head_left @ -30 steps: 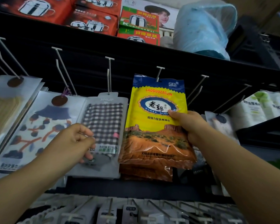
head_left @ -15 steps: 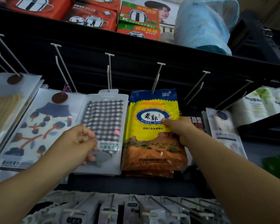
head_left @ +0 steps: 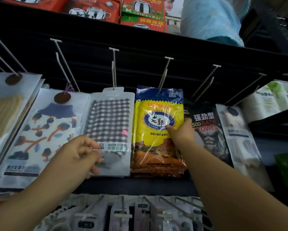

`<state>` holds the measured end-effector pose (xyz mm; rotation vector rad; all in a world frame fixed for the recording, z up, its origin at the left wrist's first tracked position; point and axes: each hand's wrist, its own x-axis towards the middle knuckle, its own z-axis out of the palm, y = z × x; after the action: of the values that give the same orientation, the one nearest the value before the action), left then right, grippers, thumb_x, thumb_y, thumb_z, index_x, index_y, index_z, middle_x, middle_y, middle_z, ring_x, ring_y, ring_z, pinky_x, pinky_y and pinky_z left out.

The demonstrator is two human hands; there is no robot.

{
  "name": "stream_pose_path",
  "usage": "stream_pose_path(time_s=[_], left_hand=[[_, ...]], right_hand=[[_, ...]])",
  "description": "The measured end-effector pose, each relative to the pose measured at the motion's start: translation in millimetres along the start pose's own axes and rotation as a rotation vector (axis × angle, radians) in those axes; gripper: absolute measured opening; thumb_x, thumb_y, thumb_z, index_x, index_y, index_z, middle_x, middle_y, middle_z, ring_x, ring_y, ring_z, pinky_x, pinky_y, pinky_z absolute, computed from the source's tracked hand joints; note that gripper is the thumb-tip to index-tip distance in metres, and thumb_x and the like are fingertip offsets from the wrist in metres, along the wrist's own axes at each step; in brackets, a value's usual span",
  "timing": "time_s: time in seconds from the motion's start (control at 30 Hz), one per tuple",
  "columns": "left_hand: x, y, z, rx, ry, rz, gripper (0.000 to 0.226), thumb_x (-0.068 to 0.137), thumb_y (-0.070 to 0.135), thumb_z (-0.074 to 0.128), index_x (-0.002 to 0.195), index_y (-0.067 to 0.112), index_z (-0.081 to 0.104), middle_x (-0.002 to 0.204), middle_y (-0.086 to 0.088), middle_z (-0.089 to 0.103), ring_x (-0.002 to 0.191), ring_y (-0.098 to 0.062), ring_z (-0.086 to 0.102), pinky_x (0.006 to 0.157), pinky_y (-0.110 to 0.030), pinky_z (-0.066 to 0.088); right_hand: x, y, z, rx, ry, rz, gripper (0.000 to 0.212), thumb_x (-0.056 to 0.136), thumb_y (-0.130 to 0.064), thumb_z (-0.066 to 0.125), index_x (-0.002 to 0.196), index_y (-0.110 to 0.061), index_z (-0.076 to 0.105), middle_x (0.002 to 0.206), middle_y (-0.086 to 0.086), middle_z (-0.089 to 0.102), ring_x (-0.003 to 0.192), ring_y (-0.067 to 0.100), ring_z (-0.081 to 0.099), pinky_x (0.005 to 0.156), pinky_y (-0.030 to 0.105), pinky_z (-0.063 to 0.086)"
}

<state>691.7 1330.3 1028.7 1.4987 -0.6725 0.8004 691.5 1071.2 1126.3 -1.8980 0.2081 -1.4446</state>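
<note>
Right hand (head_left: 181, 130): grip clenched on the right edge of the yellow packet (head_left: 156, 152), thumb on the front by the oval label, fingers behind. The packet is upright, long axis vertical. Its blue header lies directly above the grip and meets the tip of the peg hook (head_left: 164, 75) — whether the hook passes through the hang hole cannot be told.

In my judgement the coming move turns on that one relation: header hole to hook tip, up and slightly left of the hand. The right hand is the nearer to the hook. Its forearm reaches up from lower right, wrist straight.

Left hand (head_left: 80, 155): grip pinching the lower left corner of the checked towel packet (head_left: 110, 117). That packet hangs on its own hook just beside the yellow one, their edges touching. The left forearm rises from lower left.

A black packet (head_left: 204, 124) hangs behind the right hand — boxed pots (head_left: 93, 7) sit on the shelf (head_left: 140, 40) above.
</note>
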Motion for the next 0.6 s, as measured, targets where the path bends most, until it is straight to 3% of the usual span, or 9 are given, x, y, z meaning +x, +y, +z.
stream_pose_path(time_s=[0.13, 0.3, 0.37, 0.43, 0.5, 0.6], left_hand=[[-0.3, -6.6, -6.1, -0.019, 0.005, 0.003, 0.011, 0.092, 0.006, 0.055, 0.086, 0.014, 0.059, 0.065, 0.000, 0.069, 0.058, -0.022, 0.064, 0.058, -0.033, 0.045], [-2.0, -10.9, -3.1, -0.052, 0.005, 0.049, 0.013, 0.089, 0.006, 0.060, 0.083, 0.017, 0.061, 0.072, 0.004, 0.072, 0.069, -0.015, 0.068, 0.079, -0.040, 0.052], [-7.7, -8.2, 3.5, -0.101, 0.014, 0.084, 0.012, 0.089, 0.010, 0.060, 0.082, 0.019, 0.061, 0.072, 0.001, 0.072, 0.076, -0.017, 0.069, 0.082, -0.040, 0.051], [-19.0, -1.7, 11.7, -0.164, 0.029, 0.127, 0.013, 0.090, 0.009, 0.058, 0.082, 0.020, 0.060, 0.070, 0.001, 0.071, 0.076, -0.018, 0.067, 0.082, -0.041, 0.052], [-37.1, 7.3, 21.8, -0.231, 0.030, 0.173, 0.018, 0.091, 0.006, 0.056, 0.080, 0.021, 0.058, 0.067, 0.008, 0.070, 0.066, -0.007, 0.065, 0.076, -0.032, 0.052], [-77.8, 22.5, 40.3, -0.311, -0.047, 0.229, 0.021, 0.090, 0.006, 0.057, 0.081, 0.025, 0.055, 0.066, 0.014, 0.069, 0.059, -0.001, 0.063, 0.065, -0.019, 0.053]], right_hand=[[-9.1, 5.2, 4.0, -0.201, 0.086, -0.124, 0.072, 0.093, -0.030, 0.060, 0.150, -0.022, 0.017, 0.147, 0.010, 0.033, 0.127, 0.032, 0.044, 0.095, 0.041, 0.042], [-19.2, 16.5, -10.8, -0.352, 0.129, -0.220, 0.062, 0.091, -0.031, 0.060, 0.143, -0.016, 0.031, 0.145, 0.010, 0.029, 0.132, 0.030, 0.031, 0.103, 0.043, 0.035], [-32.0, 18.1, -32.5, -0.265, 0.161, -0.279, 0.052, 0.092, -0.029, 0.058, 0.138, -0.012, 0.039, 0.140, 0.011, 0.038, 0.128, 0.028, 0.038, 0.098, 0.037, 0.037], [-55.2, 20.4, -63.0, -0.149, 0.191, -0.329, 0.042, 0.092, -0.026, 0.059, 0.131, -0.014, 0.046, 0.124, 0.007, 0.054, 0.110, 0.022, 0.052, 0.083, 0.026, 0.038], [-91.6, 24.4, -99.0, -0.051, 0.154, -0.359, 0.032, 0.093, -0.027, 0.060, 0.123, -0.022, 0.049, 0.103, -0.005, 0.059, 0.089, 0.011, 0.056, 0.070, 0.022, 0.040], [-158.9, 40.0, -158.3, -0.016, 0.056, -0.348, 0.027, 0.092, -0.028, 0.060, 0.116, -0.031, 0.049, 0.094, -0.015, 0.058, 0.083, 0.001, 0.058, 0.066, 0.016, 0.049]])
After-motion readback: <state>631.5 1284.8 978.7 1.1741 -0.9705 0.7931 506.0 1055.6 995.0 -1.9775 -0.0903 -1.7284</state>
